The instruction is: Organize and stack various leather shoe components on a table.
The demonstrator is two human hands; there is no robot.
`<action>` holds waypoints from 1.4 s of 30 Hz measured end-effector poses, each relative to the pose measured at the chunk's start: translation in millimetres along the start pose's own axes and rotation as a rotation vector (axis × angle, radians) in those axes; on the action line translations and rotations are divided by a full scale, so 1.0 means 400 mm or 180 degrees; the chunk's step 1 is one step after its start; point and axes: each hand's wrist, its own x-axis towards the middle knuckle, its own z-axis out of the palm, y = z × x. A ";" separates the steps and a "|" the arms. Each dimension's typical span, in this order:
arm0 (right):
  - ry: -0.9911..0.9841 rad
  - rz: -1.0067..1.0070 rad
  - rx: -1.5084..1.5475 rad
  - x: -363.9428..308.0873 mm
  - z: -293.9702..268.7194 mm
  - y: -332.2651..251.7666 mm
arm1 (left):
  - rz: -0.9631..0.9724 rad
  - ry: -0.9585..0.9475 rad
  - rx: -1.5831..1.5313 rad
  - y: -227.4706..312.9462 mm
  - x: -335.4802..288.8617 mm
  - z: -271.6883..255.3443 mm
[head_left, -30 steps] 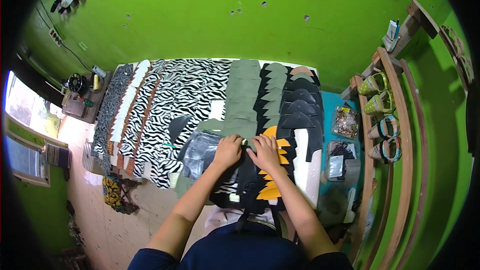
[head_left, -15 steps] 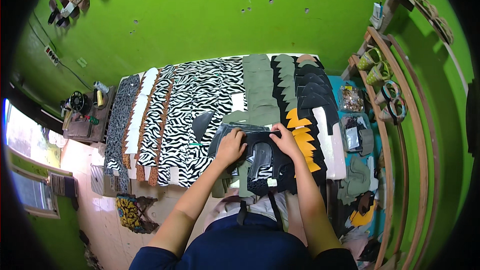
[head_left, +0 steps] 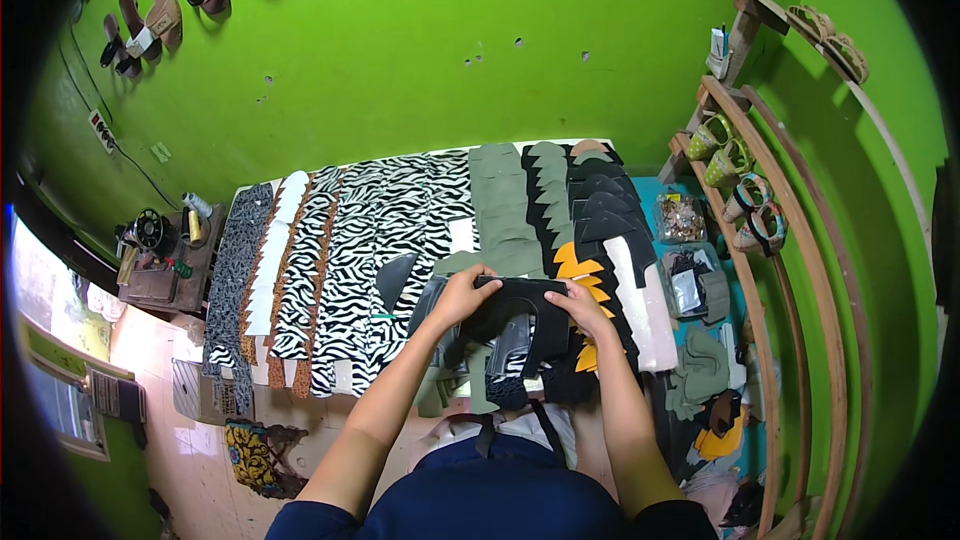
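Between my two hands is a black arch-shaped cut piece (head_left: 550,332) of leather-like material, held up by its top edge. My left hand (head_left: 463,298) pinches its upper left corner with thumb and fingers. At the upper right corner, my right hand (head_left: 582,307) grips it the same way. Beneath it lie clear plastic-looking patterns (head_left: 511,344) and a narrow green strip (head_left: 478,380). A dark half-round piece (head_left: 396,280) rests on the zebra-print pieces (head_left: 350,270) to the left. Yellow pointed pieces (head_left: 580,266) lie just beyond my right hand.
Overlapping green pieces (head_left: 500,210), black pieces (head_left: 605,205) and white pieces (head_left: 279,245) cover the table. A wooden rack (head_left: 800,270) with sandals stands at right, beside bagged parts (head_left: 681,217). A sewing machine (head_left: 150,230) is at left; a patterned bag (head_left: 255,455) lies on the floor.
The black arch piece has been lifted off the patterns and tilted up, with both hands now at its top corners. My view has shifted, so the table appears lower.
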 end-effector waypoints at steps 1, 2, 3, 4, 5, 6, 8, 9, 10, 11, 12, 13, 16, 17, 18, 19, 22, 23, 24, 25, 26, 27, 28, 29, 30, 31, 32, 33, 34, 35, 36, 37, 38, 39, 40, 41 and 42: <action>0.0084 -0.0171 0.0092 0.007 -0.020 0.008 | 0.0003 -0.0001 -0.0011 0.005 0.013 0.013; 0.0483 -0.0249 0.0131 0.019 -0.042 0.014 | -0.0021 0.0049 -0.0107 0.008 0.031 0.029; 0.0852 -0.0318 0.0171 0.029 -0.048 0.002 | -0.0064 0.0123 -0.0195 0.006 0.047 0.040; 0.0776 -0.0515 0.0000 0.035 -0.066 -0.017 | -0.0241 0.0111 -0.0316 0.005 0.062 0.057; 0.0491 -0.0426 0.0250 0.032 -0.092 -0.037 | -0.0257 0.0128 -0.0331 0.004 0.073 0.079; 0.0523 -0.0471 0.0016 0.032 -0.121 -0.051 | -0.0313 0.0158 -0.0270 0.011 0.086 0.110; 0.0526 -0.0494 -0.0462 0.037 -0.174 -0.076 | -0.0373 0.0217 -0.0241 -0.019 0.112 0.170; 0.0597 -0.0538 -0.0689 0.035 -0.224 -0.078 | -0.0369 0.0201 -0.0277 -0.006 0.127 0.207; 0.0681 -0.0747 -0.0977 0.041 -0.275 -0.069 | -0.0318 0.0142 -0.0143 0.015 0.147 0.242; 0.0761 -0.0957 -0.1266 0.045 -0.324 -0.057 | -0.0268 0.0086 -0.0009 0.035 0.166 0.276; 0.0865 -0.1145 -0.1535 0.050 -0.349 -0.058 | -0.0297 0.0077 0.0131 0.047 0.183 0.305; 0.0840 -0.1140 -0.1558 0.052 -0.378 -0.063 | -0.0307 0.0099 0.0108 0.059 0.201 0.333; 0.1309 -0.0548 -0.2308 0.051 -0.450 -0.075 | -0.0363 0.0258 -0.0118 0.078 0.246 0.415; 0.1292 -0.0537 -0.2326 0.062 -0.466 -0.076 | -0.0378 0.0268 -0.0137 0.079 0.263 0.436; 0.1414 -0.0711 -0.2558 0.067 -0.482 -0.075 | -0.0332 0.0426 0.0086 0.087 0.278 0.457; 0.1532 -0.0887 -0.2789 0.071 -0.497 -0.072 | -0.0288 0.0583 0.0313 0.095 0.291 0.476; 0.1553 -0.0834 -0.2870 0.087 -0.508 -0.081 | -0.0248 0.0857 0.0475 0.080 0.313 0.517; 0.1597 -0.0808 -0.2955 0.093 -0.502 -0.085 | -0.0172 0.1077 0.0602 0.068 0.316 0.525; 0.1636 -0.0698 -0.2805 0.097 -0.500 -0.092 | -0.0302 0.1052 0.0670 0.079 0.316 0.526; 0.1608 -0.0695 -0.2807 0.100 -0.507 -0.105 | -0.0325 0.1067 0.0671 0.076 0.325 0.528; 0.1534 -0.0536 -0.2764 0.107 -0.514 -0.122 | -0.0345 0.1089 0.0706 0.074 0.333 0.527; 0.1480 -0.0363 -0.2712 0.107 -0.517 -0.130 | -0.0360 0.1087 0.0744 0.076 0.335 0.528; 0.1481 -0.0543 -0.2797 0.117 -0.532 -0.120 | -0.0356 0.1138 0.0711 0.080 0.338 0.532; 0.1476 -0.0528 -0.2786 0.121 -0.536 -0.116 | -0.0370 0.1128 0.0721 0.082 0.337 0.533; 0.1452 -0.0574 -0.2839 0.129 -0.537 -0.117 | -0.0468 0.1062 0.0758 0.087 0.339 0.531; 0.1432 -0.0620 -0.2893 0.134 -0.537 -0.116 | -0.0564 0.0995 0.0794 0.093 0.340 0.530; 0.1454 -0.0576 -0.2893 0.136 -0.536 -0.113 | -0.0570 0.0991 0.0799 0.100 0.341 0.531; 0.1441 -0.0581 -0.2889 0.138 -0.539 -0.110 | -0.0607 0.0958 0.0853 0.103 0.341 0.531; 0.1438 -0.0622 -0.2896 0.139 -0.542 -0.105 | -0.0643 0.0923 0.0906 0.105 0.343 0.530; 0.1437 -0.0662 -0.2904 0.140 -0.545 -0.102 | -0.0647 0.0930 0.0910 0.104 0.347 0.530; 0.1428 -0.0659 -0.2900 0.140 -0.546 -0.098 | -0.0579 0.0934 0.0993 0.101 0.348 0.531; 0.1421 -0.0724 -0.2940 0.140 -0.547 -0.094 | -0.0510 0.0936 0.1074 0.098 0.349 0.532; 0.1415 -0.0790 -0.2981 0.141 -0.549 -0.091 | -0.0517 0.0936 0.1077 0.094 0.350 0.533; 0.1416 -0.0779 -0.2979 0.141 -0.549 -0.087 | -0.0526 0.0945 0.1086 0.095 0.351 0.535; 0.1452 -0.0882 -0.3096 0.141 -0.546 -0.082 | -0.0535 0.0954 0.1094 0.096 0.352 0.536; 0.1487 -0.0986 -0.3213 0.140 -0.546 -0.078 | -0.0541 0.0946 0.1094 0.096 0.354 0.537; 0.1475 -0.0985 -0.3209 0.140 -0.543 -0.082 | -0.0601 0.0918 0.0995 0.096 0.355 0.533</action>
